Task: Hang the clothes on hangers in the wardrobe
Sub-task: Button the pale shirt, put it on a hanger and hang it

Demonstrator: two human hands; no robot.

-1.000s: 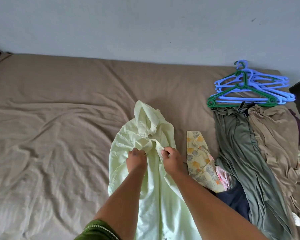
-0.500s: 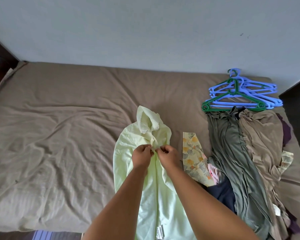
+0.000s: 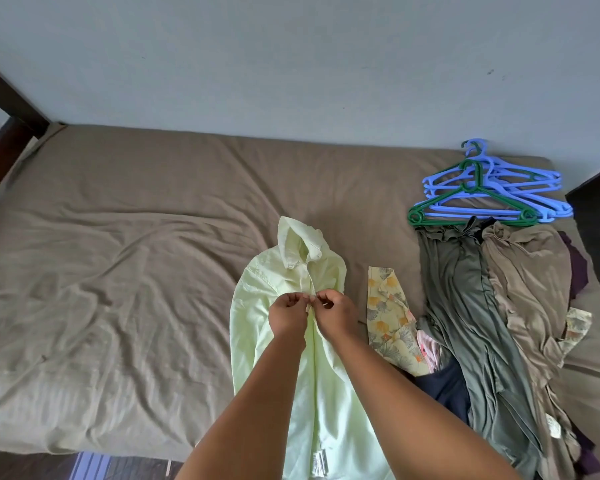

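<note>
A pale green shirt (image 3: 260, 306) lies lengthwise on the bed, collar pointing to the wall. My left hand (image 3: 288, 315) and my right hand (image 3: 336, 313) meet at its front placket just below the collar, fingertips pinching the fabric edges together. A stack of blue hangers (image 3: 520, 188) with one green hanger (image 3: 471, 206) on top rests at the bed's far right. Beside the shirt lies a pile of clothes: a yellow floral piece (image 3: 388, 317), a grey-green garment (image 3: 465, 306) and a tan garment (image 3: 530, 278).
The brown bedsheet (image 3: 118, 271) is wrinkled and bare on the left half. A grey wall (image 3: 291, 64) runs behind the bed. Dark wooden bed frame (image 3: 4, 133) stands at the left, dark furniture (image 3: 596, 216) at the right edge.
My hands have closed in on each other at the shirt's placket. The camera has pulled back and tilted, so the bed's front edge and more wall show.
</note>
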